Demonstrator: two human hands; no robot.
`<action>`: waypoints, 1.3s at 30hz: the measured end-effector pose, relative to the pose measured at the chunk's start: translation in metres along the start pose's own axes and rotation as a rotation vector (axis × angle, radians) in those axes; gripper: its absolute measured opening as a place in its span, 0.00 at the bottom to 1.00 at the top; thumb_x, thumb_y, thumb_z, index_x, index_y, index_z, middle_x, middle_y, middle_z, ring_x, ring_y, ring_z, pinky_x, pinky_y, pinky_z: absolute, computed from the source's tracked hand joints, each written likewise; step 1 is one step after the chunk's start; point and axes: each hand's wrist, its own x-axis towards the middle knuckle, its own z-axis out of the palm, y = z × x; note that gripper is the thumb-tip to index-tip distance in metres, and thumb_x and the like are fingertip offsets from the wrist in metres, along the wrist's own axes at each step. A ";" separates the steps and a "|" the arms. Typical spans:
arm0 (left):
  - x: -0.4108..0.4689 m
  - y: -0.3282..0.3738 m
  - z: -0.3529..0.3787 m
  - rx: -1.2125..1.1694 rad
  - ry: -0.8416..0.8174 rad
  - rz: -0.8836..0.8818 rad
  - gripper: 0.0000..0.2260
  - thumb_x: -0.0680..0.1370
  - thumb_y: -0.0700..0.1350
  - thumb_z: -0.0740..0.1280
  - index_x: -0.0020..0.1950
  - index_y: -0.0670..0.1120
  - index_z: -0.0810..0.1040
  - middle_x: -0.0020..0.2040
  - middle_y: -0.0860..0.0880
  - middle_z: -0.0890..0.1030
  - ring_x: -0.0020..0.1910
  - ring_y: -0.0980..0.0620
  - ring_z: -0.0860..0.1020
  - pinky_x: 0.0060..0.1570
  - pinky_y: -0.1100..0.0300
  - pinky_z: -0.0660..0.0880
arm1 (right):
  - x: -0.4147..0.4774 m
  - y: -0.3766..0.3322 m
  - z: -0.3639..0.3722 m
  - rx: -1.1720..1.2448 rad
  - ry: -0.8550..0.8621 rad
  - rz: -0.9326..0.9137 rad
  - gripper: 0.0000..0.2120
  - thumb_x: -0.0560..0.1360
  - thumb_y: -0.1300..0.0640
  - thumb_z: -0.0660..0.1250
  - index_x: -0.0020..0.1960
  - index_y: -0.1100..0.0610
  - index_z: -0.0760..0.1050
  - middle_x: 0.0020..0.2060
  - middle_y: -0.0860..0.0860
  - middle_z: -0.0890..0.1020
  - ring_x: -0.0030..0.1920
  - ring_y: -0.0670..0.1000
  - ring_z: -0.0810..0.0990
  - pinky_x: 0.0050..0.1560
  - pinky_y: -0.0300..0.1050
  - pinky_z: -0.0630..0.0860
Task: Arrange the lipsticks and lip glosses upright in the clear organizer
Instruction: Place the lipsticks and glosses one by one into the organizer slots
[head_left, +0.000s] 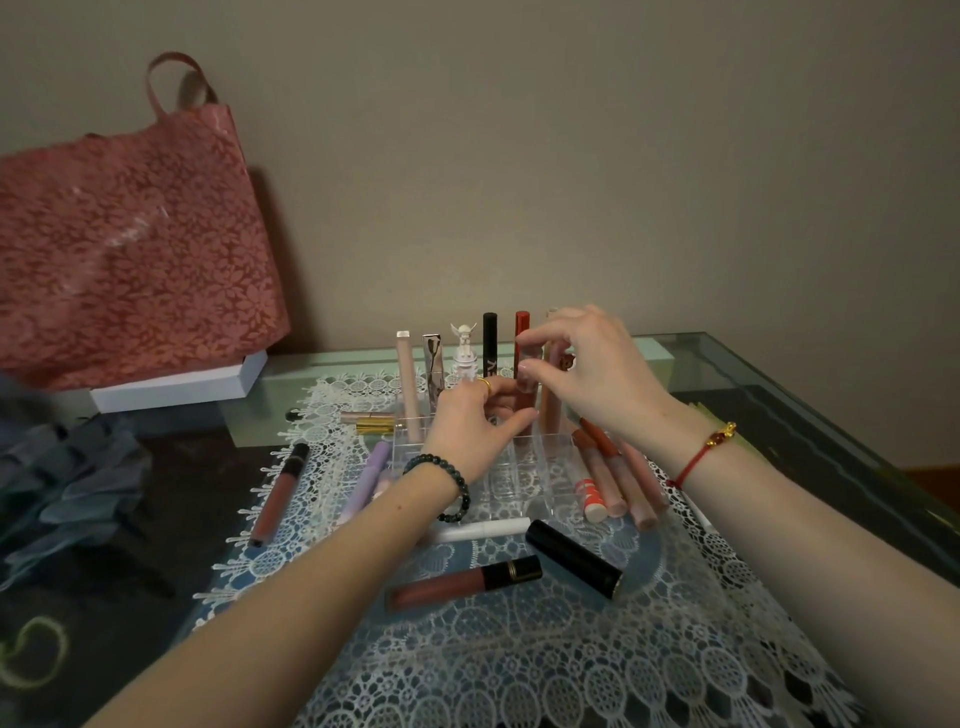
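The clear organizer (524, 467) stands on a lace mat. In its back row a pale pink tube (405, 374), a silver lipstick (432, 364), a white angel-topped lipstick (464, 345), a black tube (489, 343), a red tube (521, 325) and a peach tube (549, 410) stand upright. My left hand (475, 431) grips the lower part of a brownish-pink lip gloss (522, 400) over the organizer. Above it, my right hand (587, 364) pinches the top of the same gloss between thumb and forefinger. Loose on the mat lie a black lipstick (574, 558), a rose gloss (457, 584) and a white tube (480, 530).
Several peach and orange glosses (613, 473) lie right of the organizer. A purple tube (371, 478), a gold lipstick (375, 428) and a dark gloss (280, 493) lie to its left. A pink floral bag (130, 249) and a white box (182, 387) stand back left.
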 end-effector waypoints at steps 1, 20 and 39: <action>0.000 0.000 0.000 0.000 -0.001 0.002 0.13 0.70 0.45 0.72 0.54 0.45 0.78 0.38 0.59 0.77 0.38 0.67 0.75 0.40 0.81 0.70 | -0.001 0.000 0.000 -0.003 0.003 0.000 0.10 0.71 0.54 0.68 0.52 0.53 0.79 0.37 0.42 0.72 0.44 0.46 0.67 0.50 0.45 0.64; -0.002 -0.001 -0.002 -0.050 0.011 -0.034 0.14 0.71 0.43 0.71 0.56 0.44 0.78 0.38 0.61 0.76 0.35 0.71 0.75 0.38 0.80 0.70 | -0.007 -0.005 -0.003 0.016 0.016 0.042 0.08 0.72 0.55 0.67 0.50 0.52 0.80 0.39 0.50 0.79 0.44 0.50 0.74 0.54 0.49 0.69; -0.024 0.003 -0.030 -0.068 0.124 -0.033 0.15 0.72 0.43 0.70 0.58 0.45 0.77 0.45 0.53 0.81 0.42 0.63 0.78 0.46 0.73 0.75 | -0.011 -0.017 -0.014 0.136 0.114 0.053 0.10 0.73 0.59 0.63 0.52 0.52 0.78 0.38 0.43 0.76 0.40 0.45 0.73 0.47 0.39 0.65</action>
